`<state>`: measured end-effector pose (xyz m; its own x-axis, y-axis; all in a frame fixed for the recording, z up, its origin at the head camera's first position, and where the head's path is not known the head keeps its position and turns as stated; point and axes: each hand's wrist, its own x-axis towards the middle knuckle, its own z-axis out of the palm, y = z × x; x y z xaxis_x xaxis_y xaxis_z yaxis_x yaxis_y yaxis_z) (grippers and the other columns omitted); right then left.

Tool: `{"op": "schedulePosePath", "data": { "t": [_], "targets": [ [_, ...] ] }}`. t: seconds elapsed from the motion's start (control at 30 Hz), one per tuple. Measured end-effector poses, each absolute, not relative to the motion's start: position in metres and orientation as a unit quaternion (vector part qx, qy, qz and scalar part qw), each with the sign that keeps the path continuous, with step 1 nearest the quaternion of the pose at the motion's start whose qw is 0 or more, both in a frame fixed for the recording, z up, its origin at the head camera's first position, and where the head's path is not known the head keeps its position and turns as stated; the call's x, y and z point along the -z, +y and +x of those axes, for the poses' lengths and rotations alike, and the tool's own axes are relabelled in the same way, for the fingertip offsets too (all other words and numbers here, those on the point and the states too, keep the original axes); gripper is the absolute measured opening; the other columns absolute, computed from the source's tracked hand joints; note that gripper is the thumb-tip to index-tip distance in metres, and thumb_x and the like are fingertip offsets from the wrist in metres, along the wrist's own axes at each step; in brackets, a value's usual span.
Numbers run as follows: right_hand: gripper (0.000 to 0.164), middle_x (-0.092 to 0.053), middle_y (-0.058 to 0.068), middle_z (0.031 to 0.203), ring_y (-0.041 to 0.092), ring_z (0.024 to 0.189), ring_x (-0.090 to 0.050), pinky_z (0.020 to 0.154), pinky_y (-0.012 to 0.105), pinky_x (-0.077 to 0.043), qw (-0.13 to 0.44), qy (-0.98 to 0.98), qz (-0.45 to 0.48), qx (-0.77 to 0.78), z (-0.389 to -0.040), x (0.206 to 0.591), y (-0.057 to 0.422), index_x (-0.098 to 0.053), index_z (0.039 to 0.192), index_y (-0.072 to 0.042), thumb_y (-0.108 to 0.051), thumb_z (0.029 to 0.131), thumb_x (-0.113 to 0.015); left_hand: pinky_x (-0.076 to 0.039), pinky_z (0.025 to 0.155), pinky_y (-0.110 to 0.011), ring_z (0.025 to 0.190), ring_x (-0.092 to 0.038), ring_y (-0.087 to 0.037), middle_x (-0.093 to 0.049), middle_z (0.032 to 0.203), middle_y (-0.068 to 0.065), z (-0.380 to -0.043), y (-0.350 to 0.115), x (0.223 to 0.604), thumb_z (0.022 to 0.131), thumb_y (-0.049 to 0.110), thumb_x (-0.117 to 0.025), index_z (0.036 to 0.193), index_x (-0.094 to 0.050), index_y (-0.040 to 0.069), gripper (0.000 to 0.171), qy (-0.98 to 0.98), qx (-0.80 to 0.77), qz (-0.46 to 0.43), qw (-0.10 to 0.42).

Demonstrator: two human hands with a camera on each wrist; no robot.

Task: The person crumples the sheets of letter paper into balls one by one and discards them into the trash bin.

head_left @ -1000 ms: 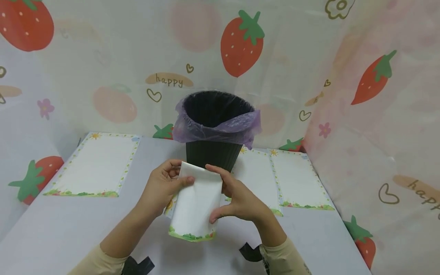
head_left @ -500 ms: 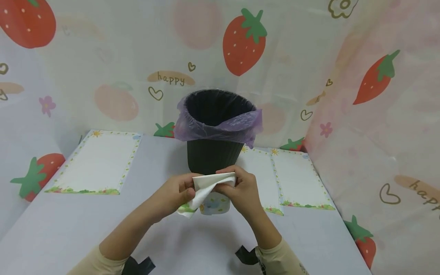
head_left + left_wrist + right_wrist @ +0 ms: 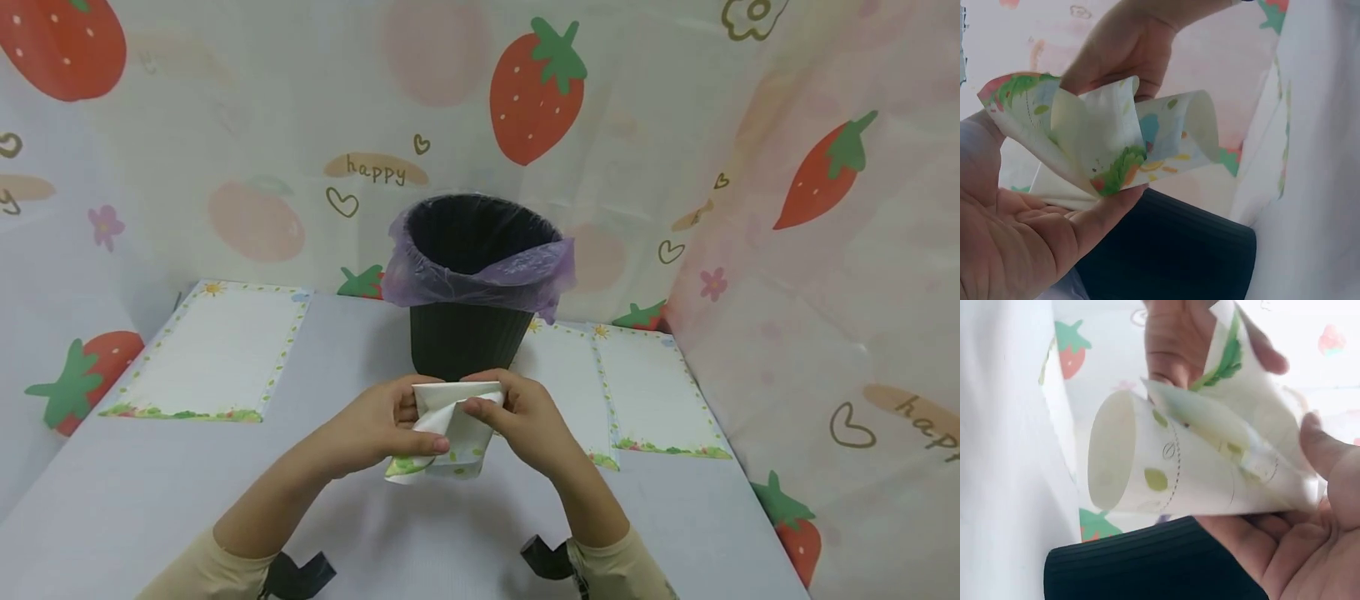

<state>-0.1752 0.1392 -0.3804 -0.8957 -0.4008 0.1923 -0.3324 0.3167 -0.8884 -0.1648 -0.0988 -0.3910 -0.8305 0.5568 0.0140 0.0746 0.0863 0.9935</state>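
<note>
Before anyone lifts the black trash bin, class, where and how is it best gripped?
Probably both sides below the purple bag, from left and right: the black trash bin stands upright and widens upward, while the curled paper sheet is held in front.

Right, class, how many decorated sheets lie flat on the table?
3: the leftmost sheet, left of the bin; right of it, the middle sheet, partly hidden, and the rightmost sheet. Any underneath wouldn't show.
</note>
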Motion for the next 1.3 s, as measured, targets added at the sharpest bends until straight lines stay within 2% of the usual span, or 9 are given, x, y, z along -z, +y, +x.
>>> {"op": "schedulePosePath", "data": {
  "t": [0.17, 0.33, 0.43, 0.57, 0.67, 0.83, 1.03, 1.13, 1.3],
  "targets": [
    [0.039, -0.072, 0.008, 0.103, 0.018, 0.084, -0.068, 0.071, 0.03, -0.059, 0.022, 0.807, -0.178, 0.562, -0.17, 0.382, 0.132, -0.069, 0.121, -0.012, -0.029, 0.089, -0.082, -0.061, 0.088, -0.037, 0.107, -0.071, -0.024, -0.07, 0.121, -0.015, -0.162, -0.094, 0.395, 0.082, 0.024, -0.089, 0.138, -0.052, 0.003, 0.071, 0.745, -0.619, 0.2, 0.146],
    [0.049, -0.071, 0.006, 0.104, 0.02, 0.087, -0.067, 0.072, 0.034, -0.058, 0.002, 0.803, -0.118, 0.585, -0.164, 0.386, 0.121, -0.068, 0.119, -0.015, -0.038, 0.081, -0.088, -0.06, 0.077, -0.032, 0.093, -0.07, -0.017, -0.073, 0.109, -0.004, -0.157, -0.083, 0.4, 0.074, 0.033, -0.094, 0.126, -0.061, 0.009, 0.067, 0.811, -0.567, 0.142, 0.033],
    [0.049, -0.072, 0.006, 0.104, 0.02, 0.088, -0.066, 0.073, 0.035, -0.057, 0.002, 0.796, -0.108, 0.596, -0.161, 0.385, 0.116, -0.067, 0.117, -0.013, -0.041, 0.082, -0.087, -0.057, 0.067, -0.03, 0.081, -0.066, -0.014, -0.073, 0.096, 0.002, -0.155, -0.079, 0.403, 0.069, 0.035, -0.096, 0.113, -0.065, 0.013, 0.058, 0.836, -0.535, 0.112, -0.034],
    [0.041, -0.073, 0.008, 0.101, 0.018, 0.086, -0.067, 0.073, 0.032, -0.059, 0.006, 0.786, -0.115, 0.608, -0.16, 0.383, 0.115, -0.067, 0.112, -0.007, -0.035, 0.087, -0.083, -0.054, 0.057, -0.029, 0.069, -0.064, -0.013, -0.072, 0.082, 0.003, -0.153, -0.078, 0.403, 0.065, 0.038, -0.098, 0.097, -0.067, 0.013, 0.051, 0.837, -0.532, 0.11, -0.07],
    [0.033, -0.074, 0.011, 0.096, 0.016, 0.081, -0.069, 0.07, 0.028, -0.059, 0.0, 0.778, -0.124, 0.616, -0.162, 0.384, 0.116, -0.069, 0.108, -0.003, -0.027, 0.09, -0.081, -0.054, 0.055, -0.028, 0.066, -0.064, -0.012, -0.07, 0.077, 0.003, -0.152, -0.079, 0.402, 0.063, 0.039, -0.097, 0.092, -0.067, 0.013, 0.05, 0.83, -0.542, 0.116, -0.066],
    [0.021, -0.072, 0.012, 0.083, 0.014, 0.069, -0.067, 0.06, 0.026, -0.058, -0.038, 0.757, -0.146, 0.636, -0.168, 0.391, 0.118, -0.069, 0.096, 0.001, -0.016, 0.09, -0.08, -0.054, 0.054, -0.027, 0.064, -0.063, -0.012, -0.07, 0.078, 0.003, -0.151, -0.079, 0.402, 0.065, 0.038, -0.096, 0.095, -0.07, 0.014, 0.046, 0.818, -0.556, 0.132, -0.059],
    [0.019, -0.072, 0.012, 0.084, 0.016, 0.07, -0.068, 0.059, 0.029, -0.059, -0.067, 0.738, -0.168, 0.65, -0.166, 0.393, 0.116, -0.073, 0.093, -0.002, -0.02, 0.091, -0.08, -0.058, 0.057, -0.03, 0.067, -0.069, -0.018, -0.073, 0.082, -0.003, -0.151, -0.079, 0.401, 0.072, 0.038, -0.093, 0.095, -0.073, 0.015, 0.039, 0.775, -0.618, 0.129, -0.032],
    [0.029, -0.074, 0.012, 0.095, 0.014, 0.077, -0.07, 0.065, 0.028, -0.061, -0.033, 0.742, -0.21, 0.636, -0.166, 0.391, 0.12, -0.073, 0.107, -0.003, -0.028, 0.094, -0.077, -0.061, 0.058, -0.032, 0.069, -0.071, -0.022, -0.074, 0.084, -0.008, -0.154, -0.084, 0.4, 0.077, 0.036, -0.091, 0.093, -0.074, 0.012, 0.033, 0.741, -0.662, 0.118, -0.001],
    [0.076, -0.064, 0.018, 0.128, 0.018, 0.098, -0.07, 0.084, 0.033, -0.062, 0.08, 0.718, -0.345, 0.6, -0.171, 0.384, 0.136, -0.049, 0.147, -0.003, -0.033, 0.085, -0.082, -0.062, 0.06, -0.035, 0.07, -0.073, -0.026, -0.075, 0.086, -0.011, -0.162, -0.096, 0.396, 0.081, 0.03, -0.089, 0.096, -0.074, 0.005, 0.033, 0.707, -0.698, 0.104, 0.037]
  ]
}}
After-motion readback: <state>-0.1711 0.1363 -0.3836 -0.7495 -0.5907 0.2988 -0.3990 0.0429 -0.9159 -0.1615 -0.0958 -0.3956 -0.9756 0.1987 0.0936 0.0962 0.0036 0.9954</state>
